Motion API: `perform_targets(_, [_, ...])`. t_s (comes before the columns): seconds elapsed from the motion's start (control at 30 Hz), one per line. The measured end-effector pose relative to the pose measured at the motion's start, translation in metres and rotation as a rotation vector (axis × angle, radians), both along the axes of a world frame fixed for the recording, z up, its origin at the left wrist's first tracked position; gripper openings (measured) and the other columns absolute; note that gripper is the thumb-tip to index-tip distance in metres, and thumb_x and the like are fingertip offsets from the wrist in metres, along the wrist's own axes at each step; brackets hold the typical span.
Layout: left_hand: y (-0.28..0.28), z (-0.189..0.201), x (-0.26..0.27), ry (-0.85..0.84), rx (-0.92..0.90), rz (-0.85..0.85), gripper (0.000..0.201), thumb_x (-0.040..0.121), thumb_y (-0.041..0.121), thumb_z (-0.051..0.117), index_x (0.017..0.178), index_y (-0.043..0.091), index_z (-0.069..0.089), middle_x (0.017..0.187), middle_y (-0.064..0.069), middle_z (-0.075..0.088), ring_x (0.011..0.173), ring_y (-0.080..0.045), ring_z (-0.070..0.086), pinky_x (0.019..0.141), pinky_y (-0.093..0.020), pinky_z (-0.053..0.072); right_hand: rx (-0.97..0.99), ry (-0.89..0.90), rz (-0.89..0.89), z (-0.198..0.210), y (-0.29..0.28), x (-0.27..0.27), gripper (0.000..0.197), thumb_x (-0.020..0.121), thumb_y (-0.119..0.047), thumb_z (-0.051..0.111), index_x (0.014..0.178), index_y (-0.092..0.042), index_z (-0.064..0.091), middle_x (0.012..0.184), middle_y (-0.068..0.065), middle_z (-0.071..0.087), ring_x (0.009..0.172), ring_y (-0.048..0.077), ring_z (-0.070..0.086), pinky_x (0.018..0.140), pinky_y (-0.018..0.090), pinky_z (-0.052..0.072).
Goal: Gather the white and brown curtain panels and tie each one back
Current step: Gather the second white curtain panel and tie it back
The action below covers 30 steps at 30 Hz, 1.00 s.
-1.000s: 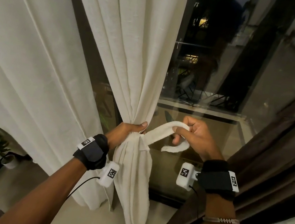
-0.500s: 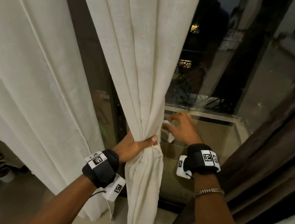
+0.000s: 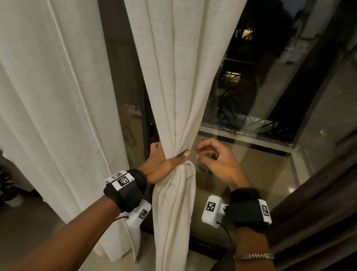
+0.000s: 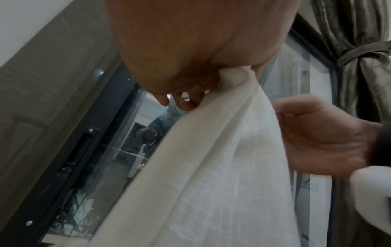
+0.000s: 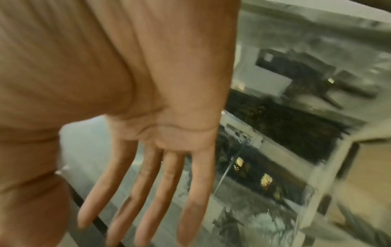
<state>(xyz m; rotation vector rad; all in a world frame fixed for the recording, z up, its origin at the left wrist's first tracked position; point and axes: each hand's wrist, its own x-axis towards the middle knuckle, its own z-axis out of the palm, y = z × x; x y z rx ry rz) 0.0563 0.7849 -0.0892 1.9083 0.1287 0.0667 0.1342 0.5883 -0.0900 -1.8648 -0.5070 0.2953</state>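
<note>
Missing now — tie (image 3: 188,162), seemingly from right hand (image 3: 217,163)

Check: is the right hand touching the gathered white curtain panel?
Apart. Head view shows dark glass between the right hand and the gathered white curtain panel; right wrist view shows its fingers spread, holding nothing.

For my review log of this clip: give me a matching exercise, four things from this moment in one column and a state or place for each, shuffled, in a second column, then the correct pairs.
Column 1
1. left hand
2. right hand
3. white curtain panel
4. brown curtain panel

Column 2
A. hangs at the right side of the window
B. bunched into a narrow neck at the middle of the view
C. fingers spread, holding nothing
D. grip closed round gathered white cloth

Pairs: 1-D, 2-C, 3-B, 4-A
</note>
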Motion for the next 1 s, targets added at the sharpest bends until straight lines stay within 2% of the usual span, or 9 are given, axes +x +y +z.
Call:
perform_targets(0.1, [-0.001,-0.001,0.014,-0.016,0.081,0.007,0.038,0.103,0.054,0.062,0.135,0.041,0.047,0.120,0.022,0.043,0.150,-0.027,0.032,0.130,-0.042,0.022,0.048,0.208,0.246,-0.005,-0.003,-0.019,0.069,0.086,-0.018,0.086,0.145,-0.031,0.053,0.139,-0.008,0.065,0.131,0.011,0.061,0.121,0.043,0.043])
perform_targets(0.2, [-0.002,-0.006,0.029,-0.038,0.048,-0.058,0.047,0.096,0.069,0.062,0.135,0.045,0.056,0.139,0.011,0.064,0.144,-0.022,0.051,0.126,-0.048,0.037,-0.075,0.060,0.185,-0.016,0.019,-0.030,0.097,0.081,-0.033,0.091,0.159,-0.037,0.033,0.146,-0.017,0.059,0.133,0.004,0.058,0.112,0.031,0.047])
perform_targets(0.37, [0.003,0.001,0.033,-0.003,0.203,-0.201,0.062,0.095,0.074,0.056,0.145,0.036,0.058,0.140,0.005,0.068,0.130,-0.016,0.064,0.115,-0.040,0.051,0.045,0.012,-0.056,-0.037,0.034,-0.022,0.052,0.093,-0.029,0.081,0.140,-0.031,0.059,0.129,-0.012,0.072,0.119,0.009,0.069,0.106,0.037,0.055])
perform_targets(0.5, [0.022,-0.007,0.029,0.076,0.206,-0.263,0.053,0.102,0.055,0.059,0.147,0.029,0.046,0.138,0.011,0.060,0.126,-0.016,0.063,0.095,-0.027,0.054,0.140,0.013,-0.162,-0.048,0.024,-0.013,0.026,0.095,-0.033,0.079,0.120,-0.034,0.073,0.114,-0.008,0.081,0.107,0.011,0.077,0.100,0.049,0.061])
perform_targets(0.57, [0.036,-0.014,0.026,0.016,0.255,-0.191,0.032,0.103,0.048,0.063,0.127,0.027,0.056,0.128,0.005,0.067,0.119,-0.025,0.067,0.090,-0.038,0.060,0.147,-0.009,-0.243,-0.050,0.017,-0.007,0.022,0.096,-0.034,0.077,0.116,-0.041,0.071,0.112,-0.009,0.080,0.107,0.012,0.075,0.101,0.047,0.060])
perform_targets(0.7, [0.045,-0.014,0.010,-0.147,0.331,-0.170,0.013,0.103,0.037,0.066,0.113,0.033,0.059,0.098,0.007,0.069,0.085,-0.025,0.069,0.083,-0.058,0.060,0.103,-0.010,-0.289,-0.045,0.014,0.001,0.046,0.102,-0.036,0.068,0.143,-0.027,0.049,0.130,-0.003,0.065,0.121,0.021,0.061,0.102,0.037,0.047])
perform_targets(0.83, [0.023,0.011,-0.014,-0.205,0.278,-0.309,0.020,0.102,0.025,0.069,0.115,0.039,0.063,0.110,-0.001,0.067,0.088,-0.029,0.071,0.075,-0.051,0.065,0.044,-0.072,-0.285,-0.042,0.020,0.007,0.037,0.105,-0.037,0.061,0.130,-0.031,0.035,0.133,0.002,0.060,0.119,0.023,0.060,0.097,0.037,0.048])
perform_targets(0.93, [0.014,0.029,-0.024,-0.171,0.229,-0.416,0.018,0.100,0.027,0.068,0.114,0.036,0.076,0.100,-0.022,0.069,0.085,-0.049,0.063,0.076,-0.056,0.057,0.057,-0.090,-0.312,-0.035,0.021,0.006,0.034,0.106,-0.030,0.060,0.123,-0.025,0.030,0.124,0.001,0.058,0.110,0.020,0.059,0.090,0.032,0.044])
perform_targets(1.0, [0.012,0.040,-0.028,-0.140,0.110,-0.492,0.029,0.099,0.016,0.063,0.117,0.032,0.079,0.093,-0.025,0.069,0.082,-0.047,0.060,0.074,-0.046,0.054,0.052,-0.113,-0.322,-0.033,0.022,0.010,0.034,0.104,-0.034,0.063,0.122,-0.024,0.036,0.122,0.000,0.058,0.110,0.020,0.059,0.090,0.031,0.044])
